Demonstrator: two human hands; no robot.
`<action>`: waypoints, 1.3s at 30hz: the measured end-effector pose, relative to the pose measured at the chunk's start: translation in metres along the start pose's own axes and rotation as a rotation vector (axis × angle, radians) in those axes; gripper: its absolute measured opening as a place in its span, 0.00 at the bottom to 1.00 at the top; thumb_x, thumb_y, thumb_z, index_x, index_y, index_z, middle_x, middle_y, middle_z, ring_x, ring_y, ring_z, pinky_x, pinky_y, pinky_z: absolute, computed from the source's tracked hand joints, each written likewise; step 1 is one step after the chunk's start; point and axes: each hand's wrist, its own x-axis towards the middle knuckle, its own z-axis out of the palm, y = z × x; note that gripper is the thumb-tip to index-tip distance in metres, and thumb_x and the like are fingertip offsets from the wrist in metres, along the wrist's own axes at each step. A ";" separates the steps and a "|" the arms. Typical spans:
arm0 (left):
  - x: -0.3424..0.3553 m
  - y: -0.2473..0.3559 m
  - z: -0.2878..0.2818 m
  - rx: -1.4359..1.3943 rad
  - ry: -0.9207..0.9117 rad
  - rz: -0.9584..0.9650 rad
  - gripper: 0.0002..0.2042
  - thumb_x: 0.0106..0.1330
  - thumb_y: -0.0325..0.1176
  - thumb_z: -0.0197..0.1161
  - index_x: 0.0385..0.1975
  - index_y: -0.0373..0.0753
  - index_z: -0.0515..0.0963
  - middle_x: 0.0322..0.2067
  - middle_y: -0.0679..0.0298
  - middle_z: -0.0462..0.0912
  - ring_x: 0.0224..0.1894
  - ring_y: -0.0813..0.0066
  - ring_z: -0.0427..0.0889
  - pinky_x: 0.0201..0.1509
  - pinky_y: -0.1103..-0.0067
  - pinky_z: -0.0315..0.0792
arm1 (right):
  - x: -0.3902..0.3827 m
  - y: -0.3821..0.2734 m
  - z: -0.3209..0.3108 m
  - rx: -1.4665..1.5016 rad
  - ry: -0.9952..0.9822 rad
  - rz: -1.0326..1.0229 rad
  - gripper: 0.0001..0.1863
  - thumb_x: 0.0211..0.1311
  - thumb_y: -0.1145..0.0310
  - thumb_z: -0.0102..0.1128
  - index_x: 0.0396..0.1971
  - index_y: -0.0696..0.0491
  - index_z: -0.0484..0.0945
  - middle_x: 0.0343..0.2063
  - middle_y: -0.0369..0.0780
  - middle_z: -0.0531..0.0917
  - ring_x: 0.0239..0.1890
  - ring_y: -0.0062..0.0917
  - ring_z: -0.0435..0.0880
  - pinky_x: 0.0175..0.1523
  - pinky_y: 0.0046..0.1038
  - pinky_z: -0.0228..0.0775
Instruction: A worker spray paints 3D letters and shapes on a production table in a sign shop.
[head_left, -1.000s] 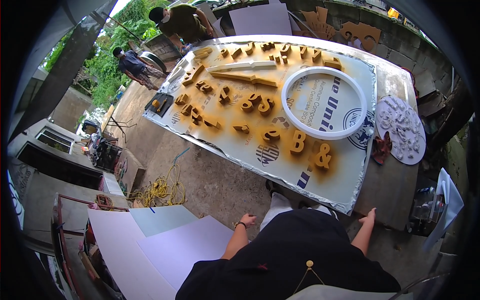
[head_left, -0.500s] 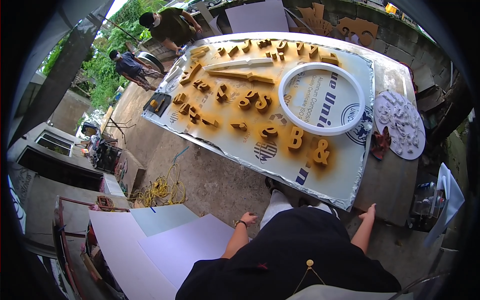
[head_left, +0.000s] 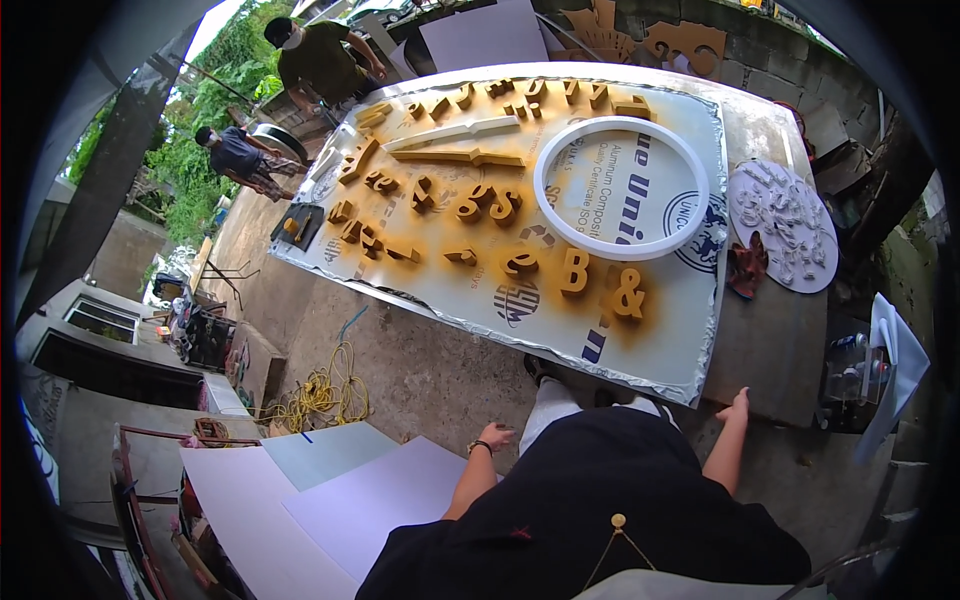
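Hanging empty with fingers loosely spread, the right hand [head_left: 736, 406] is seen nearest the sheet's [head_left: 640, 350] near corner, while the left hand [head_left: 494, 436], loosely curled, is held farther back.

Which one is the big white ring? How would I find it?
Look at the long silver sheet lying on the table, covered with gold letters. The white ring lies flat near its far right part. It is the only round, white hoop there.
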 end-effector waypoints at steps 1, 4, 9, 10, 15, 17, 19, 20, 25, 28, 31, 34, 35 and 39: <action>0.001 0.000 -0.001 -0.008 0.007 0.011 0.30 0.43 0.36 0.61 0.48 0.38 0.59 0.32 0.62 0.74 0.28 0.76 0.74 0.18 0.83 0.60 | 0.000 0.000 0.000 0.001 -0.013 0.011 0.46 0.43 0.33 0.33 0.55 0.53 0.39 0.56 0.43 0.45 0.58 0.37 0.41 0.56 0.46 0.23; 0.003 -0.002 -0.002 -0.007 -0.007 0.013 0.29 0.44 0.36 0.61 0.48 0.38 0.59 0.32 0.62 0.73 0.27 0.77 0.73 0.16 0.84 0.58 | 0.002 0.001 0.000 -0.025 -0.039 -0.009 0.46 0.43 0.33 0.33 0.55 0.53 0.39 0.56 0.43 0.46 0.58 0.36 0.41 0.56 0.46 0.23; 0.009 -0.007 -0.003 -0.062 0.013 -0.008 0.25 0.47 0.38 0.58 0.46 0.37 0.61 0.29 0.64 0.73 0.22 0.80 0.72 0.14 0.85 0.57 | 0.008 0.001 -0.002 -0.025 -0.029 -0.021 0.45 0.42 0.33 0.32 0.55 0.52 0.42 0.56 0.42 0.47 0.58 0.37 0.43 0.55 0.47 0.23; 0.010 -0.008 -0.003 -0.076 0.023 0.004 0.25 0.47 0.38 0.58 0.46 0.37 0.61 0.29 0.64 0.73 0.22 0.80 0.72 0.14 0.85 0.57 | 0.008 0.001 -0.002 -0.019 -0.061 -0.013 0.45 0.42 0.33 0.32 0.55 0.52 0.42 0.56 0.42 0.47 0.58 0.37 0.43 0.55 0.47 0.23; 0.013 -0.013 -0.002 -0.112 0.014 -0.038 0.21 0.49 0.40 0.55 0.43 0.37 0.63 0.26 0.65 0.72 0.21 0.80 0.72 0.15 0.84 0.58 | 0.007 0.000 -0.004 -0.024 -0.058 0.000 0.46 0.42 0.35 0.39 0.54 0.53 0.42 0.56 0.44 0.47 0.57 0.39 0.46 0.55 0.49 0.31; 0.012 -0.015 -0.002 -0.118 0.038 -0.012 0.21 0.49 0.39 0.54 0.42 0.37 0.64 0.26 0.65 0.72 0.22 0.79 0.72 0.16 0.84 0.59 | 0.009 -0.001 -0.003 -0.034 -0.055 0.001 0.46 0.42 0.34 0.38 0.54 0.53 0.42 0.56 0.44 0.47 0.57 0.40 0.46 0.55 0.49 0.32; 0.010 -0.015 -0.002 -0.113 0.049 -0.001 0.20 0.49 0.39 0.54 0.41 0.37 0.65 0.26 0.64 0.72 0.23 0.78 0.72 0.17 0.83 0.61 | 0.014 -0.001 -0.004 -0.043 -0.012 -0.021 0.46 0.42 0.34 0.37 0.54 0.53 0.42 0.56 0.44 0.46 0.56 0.40 0.46 0.54 0.49 0.33; 0.009 -0.015 -0.002 -0.109 0.054 -0.003 0.19 0.49 0.39 0.54 0.40 0.37 0.66 0.27 0.64 0.71 0.24 0.76 0.72 0.19 0.83 0.62 | 0.016 -0.001 -0.005 -0.033 -0.047 -0.005 0.46 0.42 0.34 0.37 0.54 0.53 0.42 0.56 0.44 0.46 0.56 0.40 0.46 0.54 0.49 0.33; 0.005 -0.012 0.000 -0.144 0.060 0.022 0.18 0.49 0.39 0.53 0.37 0.34 0.67 0.27 0.62 0.71 0.25 0.74 0.72 0.23 0.79 0.65 | 0.033 -0.001 -0.009 -0.043 -0.035 -0.015 0.46 0.42 0.34 0.37 0.54 0.53 0.42 0.56 0.44 0.46 0.56 0.42 0.46 0.54 0.49 0.34; 0.001 -0.008 0.000 -0.140 0.046 -0.009 0.16 0.49 0.38 0.53 0.34 0.33 0.68 0.25 0.63 0.70 0.23 0.75 0.71 0.22 0.81 0.65 | 0.041 -0.001 -0.012 -0.030 -0.044 0.004 0.46 0.42 0.34 0.37 0.54 0.53 0.43 0.56 0.44 0.47 0.56 0.42 0.46 0.54 0.50 0.34; -0.004 -0.003 -0.001 -0.126 0.037 0.012 0.14 0.49 0.38 0.54 0.31 0.33 0.68 0.23 0.64 0.69 0.20 0.75 0.70 0.21 0.82 0.64 | 0.047 -0.001 -0.012 -0.028 -0.030 -0.009 0.45 0.42 0.34 0.38 0.54 0.52 0.43 0.56 0.43 0.47 0.56 0.42 0.46 0.54 0.50 0.34; -0.009 0.003 -0.003 -0.131 0.009 0.004 0.13 0.49 0.37 0.54 0.29 0.33 0.67 0.22 0.64 0.68 0.19 0.75 0.69 0.21 0.81 0.65 | 0.047 -0.002 -0.013 -0.021 -0.028 -0.008 0.45 0.41 0.34 0.38 0.54 0.51 0.43 0.56 0.43 0.47 0.56 0.42 0.45 0.53 0.50 0.35; -0.010 0.005 -0.003 -0.152 0.023 0.007 0.13 0.49 0.37 0.54 0.29 0.33 0.67 0.22 0.64 0.68 0.19 0.75 0.69 0.21 0.81 0.65 | 0.046 -0.002 -0.012 -0.026 -0.019 0.002 0.45 0.41 0.34 0.38 0.54 0.51 0.44 0.56 0.43 0.47 0.56 0.42 0.45 0.53 0.50 0.35; -0.011 0.007 -0.002 -0.217 0.053 0.019 0.13 0.50 0.35 0.53 0.31 0.32 0.66 0.22 0.63 0.68 0.19 0.74 0.69 0.22 0.77 0.68 | 0.036 -0.002 -0.008 -0.054 0.050 0.007 0.46 0.40 0.33 0.38 0.54 0.51 0.44 0.56 0.43 0.48 0.56 0.43 0.46 0.54 0.49 0.36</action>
